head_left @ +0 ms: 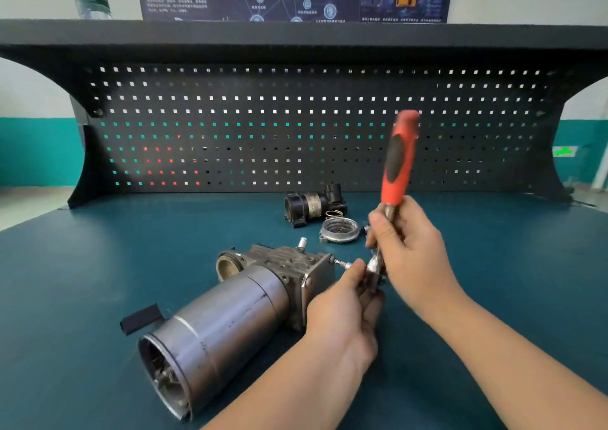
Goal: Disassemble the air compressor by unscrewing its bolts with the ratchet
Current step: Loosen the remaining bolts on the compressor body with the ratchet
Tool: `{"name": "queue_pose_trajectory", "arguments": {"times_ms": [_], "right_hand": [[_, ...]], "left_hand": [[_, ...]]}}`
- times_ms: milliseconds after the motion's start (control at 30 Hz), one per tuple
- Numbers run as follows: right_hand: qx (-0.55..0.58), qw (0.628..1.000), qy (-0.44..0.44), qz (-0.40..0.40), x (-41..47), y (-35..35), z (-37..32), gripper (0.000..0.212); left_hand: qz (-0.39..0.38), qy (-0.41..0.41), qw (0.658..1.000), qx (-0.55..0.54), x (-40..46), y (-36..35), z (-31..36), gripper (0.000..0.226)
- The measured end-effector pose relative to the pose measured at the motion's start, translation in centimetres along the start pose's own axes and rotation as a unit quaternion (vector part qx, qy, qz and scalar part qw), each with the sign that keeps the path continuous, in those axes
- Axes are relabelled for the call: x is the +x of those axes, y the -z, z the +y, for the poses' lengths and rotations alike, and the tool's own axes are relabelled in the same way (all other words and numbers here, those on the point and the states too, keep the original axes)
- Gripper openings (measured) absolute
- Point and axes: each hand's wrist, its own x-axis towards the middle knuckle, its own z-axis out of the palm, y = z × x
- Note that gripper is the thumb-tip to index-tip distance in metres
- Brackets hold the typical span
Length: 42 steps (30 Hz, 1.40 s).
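Note:
The air compressor (230, 311) lies on its side on the teal bench, its silver motor cylinder toward me and its cast head toward the back. A bolt (339, 263) sticks out of the right end of the head. My left hand (345, 301) pinches the ratchet's bit end right beside that bolt. My right hand (404, 252) grips the metal shank of the ratchet (398, 163), just below its red and black handle, which points up and is blurred.
Behind the compressor lie a black cylindrical part (312, 206), a small spring (334, 213) and a round metal cover (339, 230). A black strap piece (141, 318) sits left of the motor. A black pegboard (296, 127) closes the back of the bench.

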Motion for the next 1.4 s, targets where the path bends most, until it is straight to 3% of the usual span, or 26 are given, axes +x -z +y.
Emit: {"name": "queue_pose_trajectory", "arguments": {"times_ms": [67, 167, 200, 267, 333, 433, 533, 633, 733, 833, 967, 1033, 1100, 1200, 1300, 1400], "right_hand": [[0.058, 0.985, -0.155, 0.053, 0.8, 0.1, 0.8, 0.02], [0.253, 0.876, -0.397, 0.105, 1.3, 0.2, 2.4, 0.024], [0.29, 0.844, -0.438, 0.108, 1.1, 0.1, 2.7, 0.025], [0.314, 0.826, -0.458, 0.095, 0.8, -0.2, 3.0, 0.025], [0.288, 0.858, -0.417, 0.079, 0.9, -0.3, 2.6, 0.024], [0.181, 0.937, -0.292, 0.058, 1.1, -0.1, 1.5, 0.023], [0.068, 0.985, -0.158, 0.031, 0.5, 0.0, 0.3, 0.019], [0.015, 1.0, -0.011, -0.021, -0.3, -0.1, -0.9, 0.014], [-0.108, 0.98, 0.14, -0.092, -0.8, 0.0, -1.5, 0.007], [-0.149, 0.961, 0.2, -0.123, -0.8, -0.3, -1.3, 0.003], [-0.036, 0.997, 0.044, -0.051, -0.4, -0.8, -0.4, 0.012], [0.021, 0.998, -0.056, -0.002, 0.2, -0.8, 0.0, 0.018], [0.086, 0.979, -0.184, 0.037, 0.8, -0.6, 0.7, 0.021], [0.259, 0.892, -0.359, 0.086, 1.0, -0.5, 1.5, 0.023], [0.326, 0.849, -0.407, 0.089, 0.7, -0.6, 1.9, 0.023], [0.298, 0.881, -0.358, 0.08, 0.7, -0.7, 1.5, 0.023]], "left_hand": [[0.002, -0.001, 1.0, -0.001, 0.0, -0.1, 0.0, 0.018], [-0.006, 0.005, 1.0, 0.0, -0.2, -0.1, 0.0, 0.013], [-0.006, 0.006, 1.0, -0.002, -0.2, -0.2, 0.0, 0.012], [-0.001, 0.002, 1.0, -0.009, -0.2, -0.2, 0.1, 0.01], [0.007, -0.008, 1.0, -0.006, -0.1, -0.2, 0.2, 0.006], [0.006, -0.011, 1.0, 0.003, -0.1, -0.2, 0.2, 0.004], [-0.004, -0.006, 1.0, 0.011, -0.1, -0.3, 0.2, 0.009], [-0.021, -0.001, 1.0, 0.015, -0.1, -0.3, 0.5, 0.012], [-0.055, -0.001, 0.998, 0.031, 0.0, -0.1, 0.6, 0.023], [-0.077, 0.001, 0.996, 0.036, 0.4, 0.2, 0.8, 0.023], [-0.035, 0.01, 0.999, 0.02, 0.6, 0.1, 1.0, 0.014], [-0.026, 0.01, 1.0, 0.008, 0.4, 0.0, 1.0, 0.011], [-0.018, 0.009, 1.0, 0.01, 0.3, 0.0, 0.9, 0.008], [-0.012, 0.01, 1.0, 0.015, 0.3, 0.0, 0.9, 0.008], [-0.005, 0.008, 1.0, 0.025, 0.4, 0.0, 0.9, 0.006], [0.001, 0.003, 1.0, 0.025, 0.5, 0.0, 0.9, 0.007]]}}
